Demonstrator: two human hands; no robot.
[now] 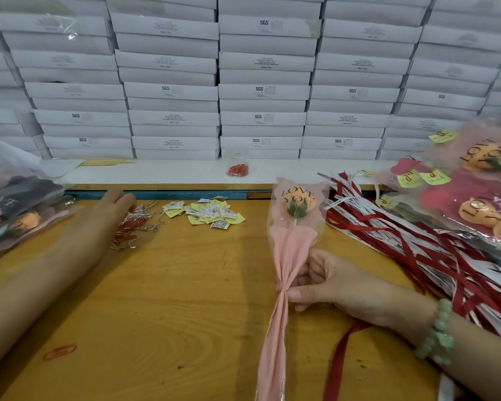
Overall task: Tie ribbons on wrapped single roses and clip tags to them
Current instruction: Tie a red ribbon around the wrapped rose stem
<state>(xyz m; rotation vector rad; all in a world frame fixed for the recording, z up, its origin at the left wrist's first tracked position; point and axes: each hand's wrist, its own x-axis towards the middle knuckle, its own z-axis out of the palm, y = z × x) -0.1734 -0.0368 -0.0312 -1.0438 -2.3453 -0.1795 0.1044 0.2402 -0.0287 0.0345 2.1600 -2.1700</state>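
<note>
Midway, right hand (pixel 327 287) pinching wrapped rose (pixel 289 247), bloom (pixel 298 204) above

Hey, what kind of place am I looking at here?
Probably a gift-packing workshop or small factory bench: a wall of stacked white boxes, a heap of red and white ribbons, and loose tags on the wooden table.

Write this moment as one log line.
right hand: pinches wrapped rose | left hand: at paper clips | ribbon: lies on table, not tied
</note>
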